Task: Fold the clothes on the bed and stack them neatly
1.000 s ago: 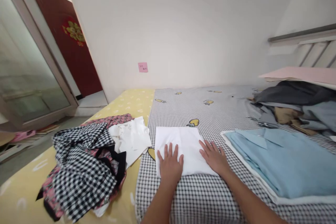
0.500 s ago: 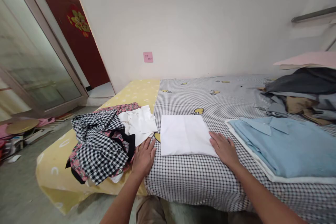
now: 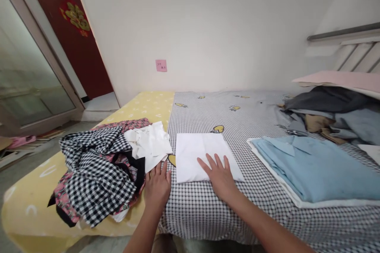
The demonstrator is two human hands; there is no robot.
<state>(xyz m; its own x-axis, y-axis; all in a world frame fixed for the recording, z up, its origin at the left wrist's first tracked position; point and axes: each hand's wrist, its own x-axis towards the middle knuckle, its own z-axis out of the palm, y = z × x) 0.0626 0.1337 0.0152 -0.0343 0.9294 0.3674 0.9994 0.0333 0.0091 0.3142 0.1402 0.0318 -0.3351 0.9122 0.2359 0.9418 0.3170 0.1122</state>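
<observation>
A flat, folded white cloth [image 3: 190, 154] lies on the black-and-white checked bedsheet [image 3: 204, 112]. My right hand [image 3: 221, 176] rests on the cloth's lower right part, fingers spread. To the left of the cloth, my left hand [image 3: 157, 184] lies flat on the bed, its fingertips by the edge of a crumpled white garment [image 3: 151, 142]. Beside that garment, a rumpled black-and-white gingham garment [image 3: 97, 178] is heaped over a pink floral one [image 3: 62, 193]. Neither hand grips anything.
Folded light-blue shirts [image 3: 314, 170] lie on a white layer at the right. Behind them is a pile of dark and brown clothes [image 3: 329, 101] with a pink item [image 3: 341, 79] on top. A yellow sheet [image 3: 29, 209] covers the left bed edge. A wall [image 3: 208, 27] stands behind.
My right hand has moved from the white cloth's right edge onto its surface, with fingers spread. My left hand stays beside the cloth. The view has shifted slightly to the right.
</observation>
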